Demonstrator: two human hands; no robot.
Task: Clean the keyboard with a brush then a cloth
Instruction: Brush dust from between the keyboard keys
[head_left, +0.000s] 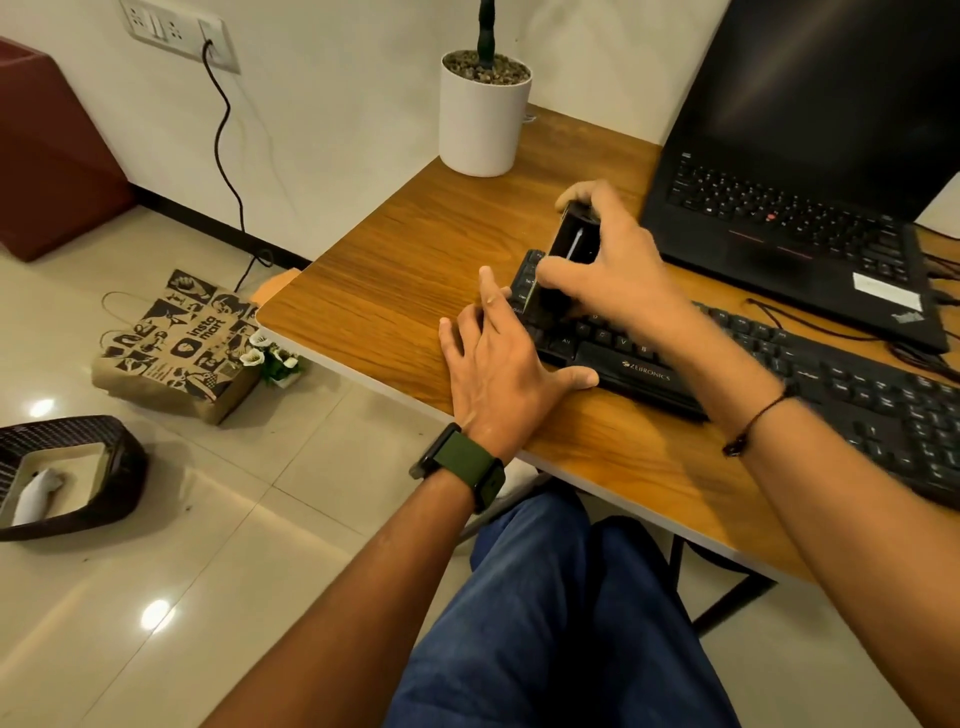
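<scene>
The right hand (608, 260) has its grip curled round a black brush (563, 260), set on the left end of the black keyboard (779, 374). The left hand (498, 364) lies flat, fingers spread, steadying that end on the wooden desk (395, 260). Laptop (810, 171) behind; tiled floor (208, 519) below.

A home office corner: a wooden desk (395, 270) against a plain wall carries an open laptop (810, 171), a black keyboard (831, 374) and a potted plant (483, 109); a printed paper shopping bag (176, 348) and wicker basket (67, 478) sit on the glossy tiled floor (260, 545).
</scene>
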